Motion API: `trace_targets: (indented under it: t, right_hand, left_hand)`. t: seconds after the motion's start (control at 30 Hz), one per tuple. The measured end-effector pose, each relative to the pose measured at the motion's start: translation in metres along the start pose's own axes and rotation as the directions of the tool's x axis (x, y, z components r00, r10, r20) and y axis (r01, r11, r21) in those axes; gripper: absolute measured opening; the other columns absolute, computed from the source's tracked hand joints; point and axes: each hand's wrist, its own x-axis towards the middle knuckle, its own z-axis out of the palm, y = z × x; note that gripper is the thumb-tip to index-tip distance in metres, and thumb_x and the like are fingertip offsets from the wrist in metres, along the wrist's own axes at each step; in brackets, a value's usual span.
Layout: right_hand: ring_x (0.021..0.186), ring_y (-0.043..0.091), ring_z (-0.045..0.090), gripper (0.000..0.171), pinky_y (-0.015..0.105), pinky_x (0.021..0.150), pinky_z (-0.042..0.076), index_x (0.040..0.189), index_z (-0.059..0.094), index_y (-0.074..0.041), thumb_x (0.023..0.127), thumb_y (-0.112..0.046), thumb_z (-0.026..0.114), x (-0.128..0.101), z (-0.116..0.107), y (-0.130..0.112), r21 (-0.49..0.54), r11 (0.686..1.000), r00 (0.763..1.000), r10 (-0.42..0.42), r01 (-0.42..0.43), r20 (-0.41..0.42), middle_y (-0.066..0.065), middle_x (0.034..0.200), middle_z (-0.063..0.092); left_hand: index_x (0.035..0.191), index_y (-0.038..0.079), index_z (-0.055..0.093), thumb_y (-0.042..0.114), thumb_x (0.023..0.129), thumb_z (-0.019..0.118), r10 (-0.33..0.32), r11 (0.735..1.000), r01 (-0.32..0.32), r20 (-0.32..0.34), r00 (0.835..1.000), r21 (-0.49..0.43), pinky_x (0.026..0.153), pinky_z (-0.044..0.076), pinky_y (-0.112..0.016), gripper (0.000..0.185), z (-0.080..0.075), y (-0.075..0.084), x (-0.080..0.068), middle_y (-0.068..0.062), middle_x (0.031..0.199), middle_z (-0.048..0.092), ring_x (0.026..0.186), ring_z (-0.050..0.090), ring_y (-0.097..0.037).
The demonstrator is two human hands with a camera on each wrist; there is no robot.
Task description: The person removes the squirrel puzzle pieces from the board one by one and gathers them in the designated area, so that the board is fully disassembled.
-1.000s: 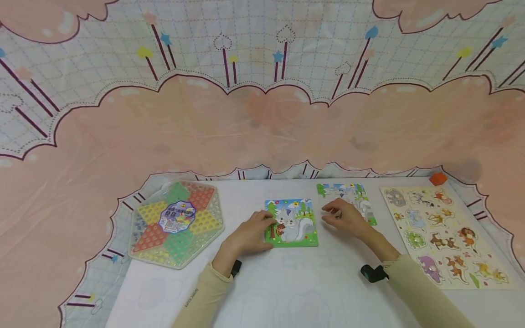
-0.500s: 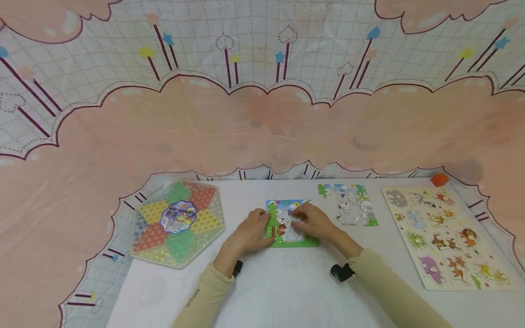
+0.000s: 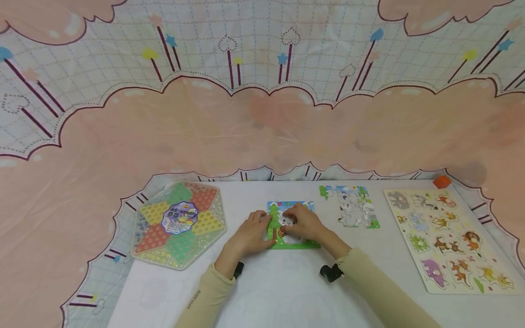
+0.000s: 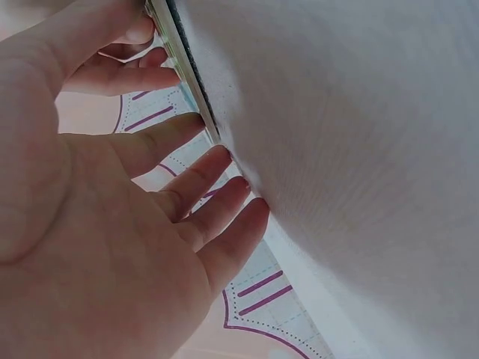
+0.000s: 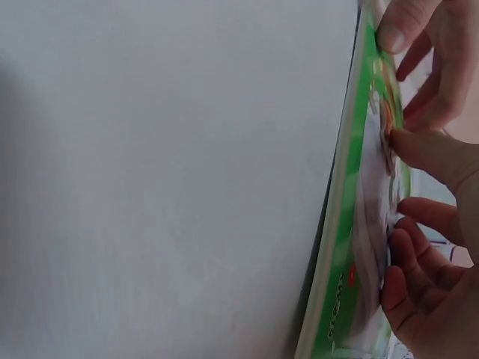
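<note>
A square squirrel jigsaw puzzle [image 3: 295, 246] with a green border lies flat in the middle of the table. My left hand [image 3: 252, 233] rests at its left side; in the left wrist view the fingers [image 4: 217, 179] are spread and nearly straight, tips down by the board's edge. The left thumb lies on the green border [image 5: 344, 247] in the right wrist view. Over the picture, my right hand [image 3: 307, 225] pinches a small puzzle piece [image 5: 388, 153] between thumb and forefinger, low at the board's surface. Its other fingers bend beside the board, and they hide much of the squirrel.
Behind and to the right lie joined puzzle pieces [image 3: 354, 209] with a gap at their lower left. Farther right is a cream animal peg board [image 3: 447, 237], with an orange object [image 3: 441, 182] behind it. A hexagonal Chinese checkers set [image 3: 178, 225] lies at the left.
My right hand has come left from beside the joined pieces onto the squirrel picture, then slid slightly farther left. My left hand has stayed at the board's left edge.
</note>
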Motion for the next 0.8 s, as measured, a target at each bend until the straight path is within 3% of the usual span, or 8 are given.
trace_targets:
  t: [0.37,0.6,0.8]
  right_hand:
    - [0.078,0.013,0.050,0.030,0.031,0.068,0.044,0.101,0.068,-0.011,0.079,-0.025,0.083,0.003,0.002,-0.004,0.047,0.999,1.000,0.022,-0.022,-0.017,-0.001,0.093,0.055]
    - [0.074,0.012,0.055,0.018,0.029,0.069,0.047,0.100,0.063,-0.006,0.087,-0.009,0.074,0.003,-0.003,0.001,0.205,0.977,0.998,-0.063,0.064,-0.008,-0.001,0.084,0.059]
    - [0.074,0.014,0.057,0.014,0.027,0.068,0.049,0.104,0.064,0.000,0.090,-0.002,0.067,0.001,-0.012,0.005,0.290,0.951,0.994,-0.111,0.109,-0.011,0.003,0.085,0.062]
  left_hand:
    - [0.138,-0.004,0.050,0.037,0.087,0.073,-0.018,1.000,0.018,-0.008,1.000,-0.007,0.102,0.040,-0.048,0.070,0.000,0.001,0.000,-0.020,0.136,0.044,0.129,0.041,-0.036]
    - [0.137,-0.003,0.050,0.037,0.086,0.074,-0.029,0.999,0.028,-0.013,0.999,-0.018,0.102,0.040,-0.048,0.069,0.002,0.000,0.000,-0.020,0.136,0.044,0.129,0.040,-0.036]
    - [0.137,-0.004,0.049,0.037,0.085,0.075,-0.013,1.000,0.013,-0.021,1.000,-0.007,0.100,0.042,-0.048,0.071,0.002,0.000,0.001,-0.020,0.136,0.044,0.128,0.041,-0.037]
